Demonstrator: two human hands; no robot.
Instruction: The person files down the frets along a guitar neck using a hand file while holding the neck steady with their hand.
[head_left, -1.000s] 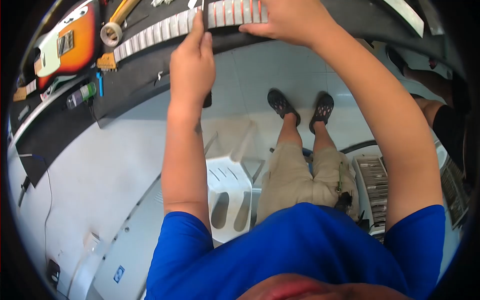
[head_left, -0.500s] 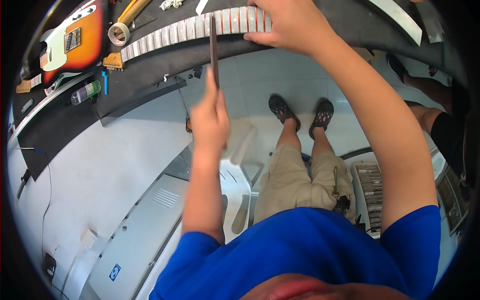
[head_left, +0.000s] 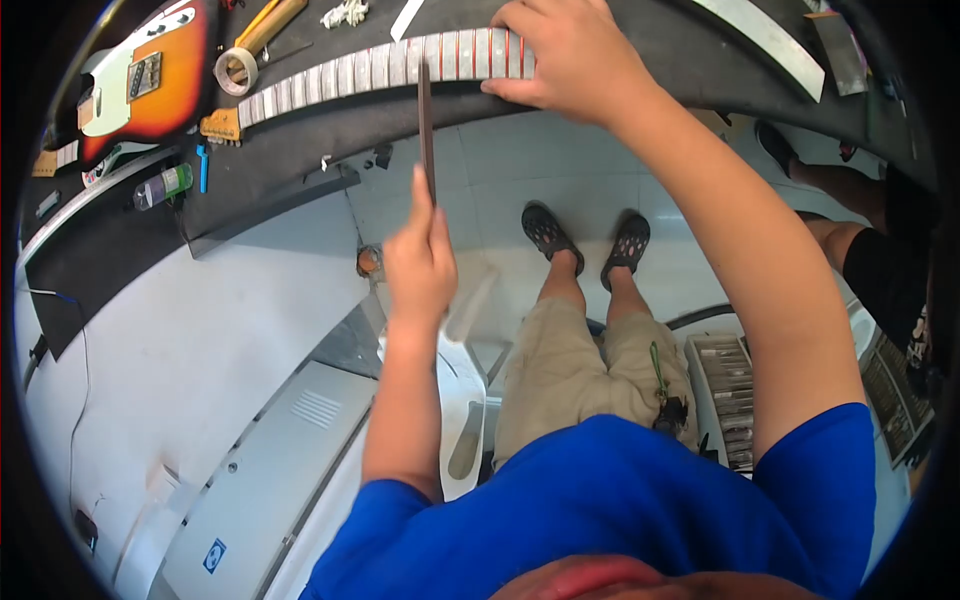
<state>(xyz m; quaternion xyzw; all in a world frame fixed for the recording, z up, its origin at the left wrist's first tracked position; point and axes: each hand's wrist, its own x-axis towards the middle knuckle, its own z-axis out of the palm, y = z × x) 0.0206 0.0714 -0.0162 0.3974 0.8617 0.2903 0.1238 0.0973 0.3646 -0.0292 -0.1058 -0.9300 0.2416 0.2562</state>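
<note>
A guitar neck [head_left: 350, 73] lies across the dark workbench, its fretboard covered in pale tape between the frets, with reddish lines along the frets near my right hand. The wooden headstock [head_left: 221, 125] with tuners points left. My left hand [head_left: 420, 265] is closed around a long, dark, narrow file [head_left: 427, 130], index finger stretched along it. The file's far end reaches the neck's near half; whether it touches a fret I cannot tell. My right hand [head_left: 575, 60] grips the neck's right end, thumb on the near edge and fingers on the far side.
A sunburst electric guitar [head_left: 150, 75] lies at the left, beside a tape roll [head_left: 236, 72]. A plastic bottle [head_left: 163, 187] and blue tool [head_left: 203, 168] are near the bench edge. A curved-looking metal strip [head_left: 770, 40] lies right. Another person's leg [head_left: 840, 190] shows at right.
My left hand has drawn the file back toward my body, so its tip sits lower across the neck. My right hand keeps its hold. The whole view has shifted slightly.
</note>
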